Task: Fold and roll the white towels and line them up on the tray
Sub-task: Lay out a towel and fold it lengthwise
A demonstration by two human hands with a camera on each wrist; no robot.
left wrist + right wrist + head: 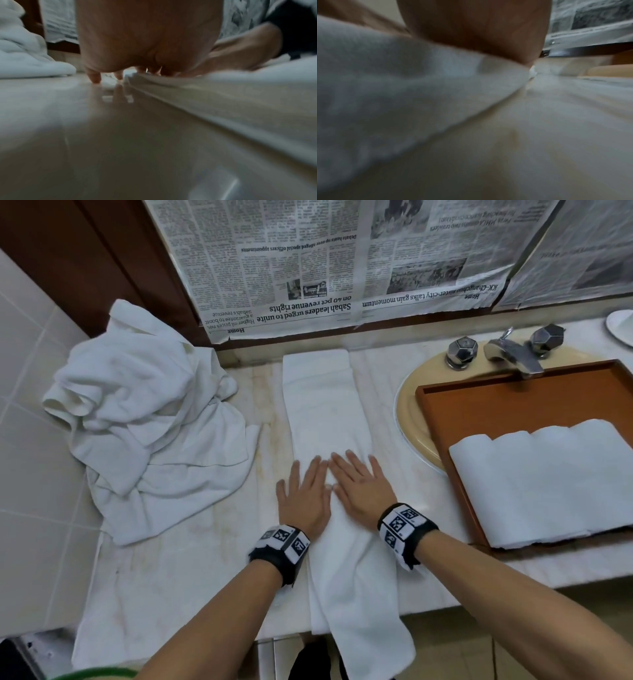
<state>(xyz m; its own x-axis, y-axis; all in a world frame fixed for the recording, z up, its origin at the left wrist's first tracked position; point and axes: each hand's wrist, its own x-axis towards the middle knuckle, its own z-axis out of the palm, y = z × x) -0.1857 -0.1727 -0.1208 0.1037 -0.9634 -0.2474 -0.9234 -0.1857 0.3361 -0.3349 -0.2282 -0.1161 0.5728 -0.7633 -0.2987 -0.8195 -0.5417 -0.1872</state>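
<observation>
my forearms reach in from the bottom of the head view, each with a black band bearing black-and-white square markers at the wrist. my left hand (303,494) lies flat, palm down, fingers straight and slightly spread, on the left edge of the folded towel strip (327,412); its thumb and outer side sit on the marble counter (178,573). my right hand (359,484) lies flat beside it, palm down on the strip, fingers straight and angled toward the upper left, the index fingers of the two nearly touching. neither hand grips anything; both press with open palms.

the strip runs from the wall across the counter and its near end droops over the front edge between my arms. in the left wrist view my fingertips (94,77) touch the glossy counter just beside the towel's edge.

to the left a pile of unfolded white towels (147,419) is heaped on the counter. to the right a brown tray (513,405) sits over the sink, under the faucet (513,354), with rolled towels (541,484) lined side by side in its near part. newspaper (342,258) covers the wall behind.
</observation>
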